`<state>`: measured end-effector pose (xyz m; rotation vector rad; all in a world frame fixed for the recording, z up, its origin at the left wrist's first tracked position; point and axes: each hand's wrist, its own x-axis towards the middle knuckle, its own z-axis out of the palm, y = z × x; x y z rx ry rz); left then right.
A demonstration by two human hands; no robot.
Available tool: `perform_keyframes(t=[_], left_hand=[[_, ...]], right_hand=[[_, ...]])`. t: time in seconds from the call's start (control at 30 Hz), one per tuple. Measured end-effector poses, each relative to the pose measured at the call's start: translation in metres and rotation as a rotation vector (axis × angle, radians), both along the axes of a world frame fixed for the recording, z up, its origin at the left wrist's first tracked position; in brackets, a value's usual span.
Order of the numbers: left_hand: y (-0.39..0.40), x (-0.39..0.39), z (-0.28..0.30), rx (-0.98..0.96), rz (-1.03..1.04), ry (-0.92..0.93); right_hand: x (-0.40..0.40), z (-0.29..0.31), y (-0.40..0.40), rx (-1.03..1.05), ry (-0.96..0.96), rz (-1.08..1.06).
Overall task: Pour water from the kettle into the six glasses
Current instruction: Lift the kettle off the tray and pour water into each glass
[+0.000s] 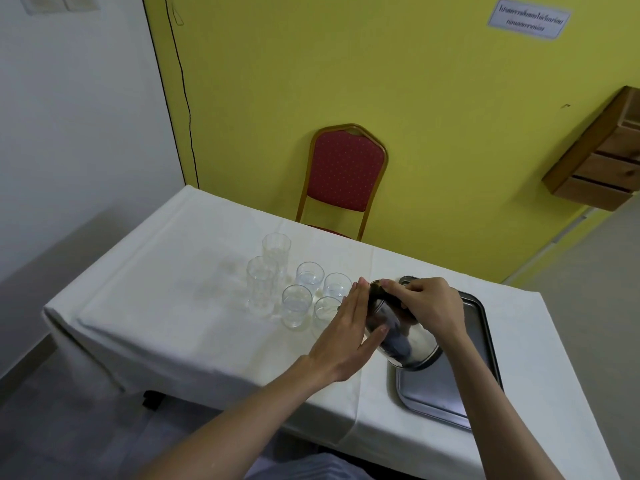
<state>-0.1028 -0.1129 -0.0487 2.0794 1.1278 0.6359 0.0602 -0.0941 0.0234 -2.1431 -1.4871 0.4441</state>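
Observation:
A shiny steel kettle [401, 337] is tilted to the left, its spout over the nearest short glass [325, 311]. My right hand [429, 306] grips the kettle's handle at the top. My left hand [349, 334] lies flat against the kettle's left side, fingers straight. Several clear glasses stand in a cluster on the white tablecloth: two tall ones [262, 285] at the left and short ones [295, 305] beside them. Some short glasses hold water. My left hand partly hides the nearest glass.
A metal tray [446, 396] lies on the table [173, 306] at the right, under the kettle's base. A red chair [346, 174] stands behind the table against a yellow wall. A wooden box [599, 157] hangs on the wall at right.

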Motion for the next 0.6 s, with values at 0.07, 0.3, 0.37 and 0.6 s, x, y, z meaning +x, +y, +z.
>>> perform_keyframes(t=[0.07,0.3,0.37,0.6], left_hand=[[-0.001,0.000,0.002,-0.010,0.003,-0.007],[-0.001,-0.002,0.000,-0.037,0.018,-0.043],[-0.001,-0.002,-0.001,-0.043,0.022,-0.059],[-0.003,-0.003,0.001,-0.062,0.014,-0.065]], right_hand=[[-0.001,0.004,0.001,0.001,-0.029,0.009],[-0.006,0.009,0.005,-0.006,-0.067,0.058],[-0.007,0.010,0.005,-0.007,-0.077,0.065],[-0.010,0.017,0.003,-0.025,-0.109,0.078]])
